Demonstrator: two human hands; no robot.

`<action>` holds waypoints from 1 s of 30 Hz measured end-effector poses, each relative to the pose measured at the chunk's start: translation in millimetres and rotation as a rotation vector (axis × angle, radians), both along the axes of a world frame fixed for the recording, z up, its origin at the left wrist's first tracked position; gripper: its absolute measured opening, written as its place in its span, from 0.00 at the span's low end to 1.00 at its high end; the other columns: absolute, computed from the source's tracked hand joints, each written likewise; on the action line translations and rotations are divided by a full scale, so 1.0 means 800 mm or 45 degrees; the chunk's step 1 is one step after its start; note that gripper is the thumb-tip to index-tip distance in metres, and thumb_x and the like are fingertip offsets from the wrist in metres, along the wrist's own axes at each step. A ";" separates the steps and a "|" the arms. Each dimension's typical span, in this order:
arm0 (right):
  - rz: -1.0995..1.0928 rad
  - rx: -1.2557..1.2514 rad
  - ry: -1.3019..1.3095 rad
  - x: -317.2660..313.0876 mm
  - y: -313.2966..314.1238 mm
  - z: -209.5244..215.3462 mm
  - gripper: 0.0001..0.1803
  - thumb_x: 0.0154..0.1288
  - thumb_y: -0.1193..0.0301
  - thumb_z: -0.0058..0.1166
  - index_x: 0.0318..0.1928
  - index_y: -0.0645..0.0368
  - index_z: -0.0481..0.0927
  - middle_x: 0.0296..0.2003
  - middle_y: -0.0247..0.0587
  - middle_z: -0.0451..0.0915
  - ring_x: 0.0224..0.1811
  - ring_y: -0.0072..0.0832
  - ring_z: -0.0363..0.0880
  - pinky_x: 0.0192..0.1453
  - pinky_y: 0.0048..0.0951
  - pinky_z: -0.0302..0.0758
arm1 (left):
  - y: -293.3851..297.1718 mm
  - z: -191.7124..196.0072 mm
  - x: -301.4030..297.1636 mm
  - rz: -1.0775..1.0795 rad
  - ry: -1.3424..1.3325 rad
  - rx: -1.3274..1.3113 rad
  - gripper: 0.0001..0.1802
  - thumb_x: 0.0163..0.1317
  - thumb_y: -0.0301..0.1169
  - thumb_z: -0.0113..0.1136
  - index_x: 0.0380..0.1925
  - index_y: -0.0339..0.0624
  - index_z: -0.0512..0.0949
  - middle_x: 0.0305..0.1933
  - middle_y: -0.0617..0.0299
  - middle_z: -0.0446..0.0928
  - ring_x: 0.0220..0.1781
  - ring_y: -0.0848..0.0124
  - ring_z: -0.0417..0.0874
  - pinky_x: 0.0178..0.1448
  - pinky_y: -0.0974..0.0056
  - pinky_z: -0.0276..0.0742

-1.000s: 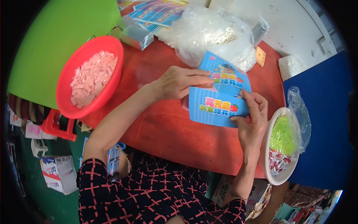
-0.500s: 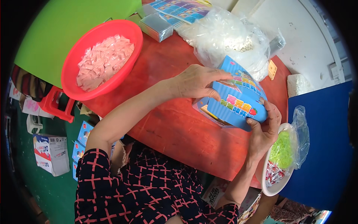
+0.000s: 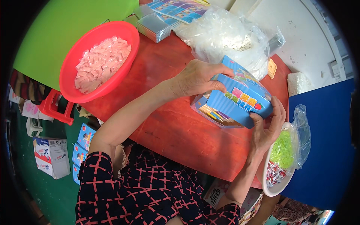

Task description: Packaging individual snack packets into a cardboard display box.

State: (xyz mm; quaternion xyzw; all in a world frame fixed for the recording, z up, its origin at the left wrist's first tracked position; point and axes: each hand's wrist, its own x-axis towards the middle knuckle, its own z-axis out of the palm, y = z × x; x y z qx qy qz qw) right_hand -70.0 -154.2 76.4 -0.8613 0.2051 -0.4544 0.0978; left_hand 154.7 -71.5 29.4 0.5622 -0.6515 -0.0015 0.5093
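A blue printed cardboard box (image 3: pixel 245 99) is held tilted over the red table (image 3: pixel 165 131). My left hand (image 3: pixel 198 78) pinches its upper left edge between thumb and fingers. Around the box's right end my right hand (image 3: pixel 270 122) is closed, thumb in front and fingers behind. On the side toward me the box has an opening, where thin coloured sticks or strips (image 3: pixel 215 114) show; what else lies inside is hidden.
A red basin (image 3: pixel 67 90) of pink wrapped pieces stands at left. Behind the box sits a clear plastic bag (image 3: pixel 221 37) of white bits, beside stacked clear packs (image 3: pixel 153 28). A white tub (image 3: pixel 277 193) with green shreds and small red-white packets is at right.
The box has tipped, so its opening toward me shows more of the sticks inside. Both hands keep hold of it, with the left hand shifted slightly.
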 end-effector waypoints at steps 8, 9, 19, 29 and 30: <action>-0.086 0.261 0.293 -0.008 0.019 0.019 0.49 0.31 0.88 0.63 0.62 0.54 0.65 0.57 0.44 0.66 0.58 0.39 0.67 0.53 0.34 0.74 | 0.003 0.008 -0.005 0.045 0.093 0.052 0.20 0.45 0.34 0.69 0.42 0.52 0.77 0.29 0.61 0.81 0.27 0.67 0.82 0.32 0.65 0.76; -0.073 0.303 0.278 -0.007 0.015 0.017 0.49 0.31 0.88 0.62 0.62 0.53 0.65 0.57 0.44 0.67 0.58 0.39 0.67 0.52 0.33 0.74 | 0.004 0.008 -0.004 0.032 0.096 0.053 0.20 0.45 0.34 0.69 0.42 0.52 0.77 0.29 0.61 0.81 0.27 0.67 0.82 0.32 0.65 0.76; -0.026 0.145 0.003 0.001 0.002 -0.024 0.45 0.34 0.85 0.68 0.60 0.56 0.68 0.52 0.41 0.70 0.50 0.28 0.72 0.40 0.22 0.77 | 0.001 0.008 0.002 0.060 0.069 -0.038 0.21 0.46 0.33 0.69 0.42 0.50 0.75 0.26 0.61 0.79 0.27 0.67 0.82 0.31 0.65 0.76; 0.013 -0.036 -0.002 -0.003 -0.006 -0.048 0.45 0.36 0.78 0.72 0.60 0.59 0.65 0.54 0.46 0.68 0.55 0.38 0.68 0.46 0.30 0.77 | 0.007 0.010 0.010 -0.097 -0.089 0.039 0.32 0.42 0.21 0.68 0.51 0.43 0.69 0.56 0.56 0.74 0.47 0.65 0.81 0.44 0.68 0.79; 0.029 -0.034 -0.010 -0.006 -0.010 -0.055 0.46 0.36 0.77 0.72 0.60 0.58 0.65 0.54 0.46 0.68 0.56 0.39 0.67 0.48 0.31 0.76 | 0.009 0.013 0.011 -0.099 -0.087 0.037 0.32 0.42 0.21 0.68 0.51 0.43 0.69 0.56 0.56 0.74 0.47 0.65 0.81 0.44 0.68 0.79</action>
